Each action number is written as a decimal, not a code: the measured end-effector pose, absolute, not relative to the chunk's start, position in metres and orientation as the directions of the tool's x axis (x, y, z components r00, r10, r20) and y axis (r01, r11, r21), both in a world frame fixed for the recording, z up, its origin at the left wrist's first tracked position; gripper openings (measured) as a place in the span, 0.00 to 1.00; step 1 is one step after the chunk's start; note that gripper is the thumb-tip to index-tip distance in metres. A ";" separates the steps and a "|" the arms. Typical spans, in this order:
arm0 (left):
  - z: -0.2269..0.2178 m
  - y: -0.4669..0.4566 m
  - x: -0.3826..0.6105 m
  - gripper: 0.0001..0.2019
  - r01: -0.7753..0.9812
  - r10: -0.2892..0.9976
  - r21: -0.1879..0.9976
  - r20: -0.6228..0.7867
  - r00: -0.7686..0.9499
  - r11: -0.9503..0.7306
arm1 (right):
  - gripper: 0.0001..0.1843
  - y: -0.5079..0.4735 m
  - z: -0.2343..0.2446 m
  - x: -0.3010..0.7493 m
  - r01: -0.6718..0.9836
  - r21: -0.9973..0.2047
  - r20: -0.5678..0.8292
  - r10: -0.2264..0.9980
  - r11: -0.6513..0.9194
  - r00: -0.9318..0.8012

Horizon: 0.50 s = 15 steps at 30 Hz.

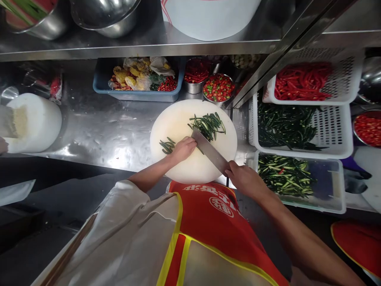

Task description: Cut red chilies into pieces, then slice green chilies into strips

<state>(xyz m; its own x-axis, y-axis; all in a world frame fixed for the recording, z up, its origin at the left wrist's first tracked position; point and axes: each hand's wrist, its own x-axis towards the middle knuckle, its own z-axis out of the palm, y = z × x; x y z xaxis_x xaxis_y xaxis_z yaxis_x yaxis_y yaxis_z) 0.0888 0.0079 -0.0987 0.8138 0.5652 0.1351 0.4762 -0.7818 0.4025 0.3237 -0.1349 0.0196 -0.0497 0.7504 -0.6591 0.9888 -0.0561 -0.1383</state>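
Note:
A round white cutting board (178, 119) lies on the steel counter. My left hand (183, 149) is closed over a small bunch of green chillies (166, 145) at the board's left side. My right hand (242, 178) grips the handle of a cleaver (210, 151), whose blade slants across the board. The blade's far end rests against a larger pile of green chillies (208, 125) at the board's upper right.
White baskets at the right hold red chillies (300, 81) and green chillies (282, 127); a clear tub (330, 186) holds more green ones. Behind the board stand a bowl of chopped chillies (218, 87) and a blue tray (101, 81). Another white board (41, 123) lies at left.

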 end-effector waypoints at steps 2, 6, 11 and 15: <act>-0.100 0.007 0.089 0.14 0.482 0.569 0.394 0.141 0.810 -0.783 | 0.12 -0.136 0.022 0.328 0.990 -0.135 -0.666 0.743 -0.036 -0.064; -0.104 0.004 0.089 0.14 0.500 0.593 0.405 0.141 0.793 -0.765 | 0.12 -0.134 0.018 0.331 0.988 -0.152 -0.675 0.731 -0.004 -0.100; -0.104 -0.002 0.093 0.13 0.531 0.636 0.451 0.113 0.763 -0.718 | 0.13 -0.108 0.000 0.306 0.984 -0.169 -0.674 0.735 -0.056 -0.074; -0.091 -0.002 0.085 0.11 0.542 0.651 0.481 0.082 0.754 -0.689 | 0.14 -0.092 -0.004 0.290 0.978 -0.161 -0.622 0.783 -0.132 0.003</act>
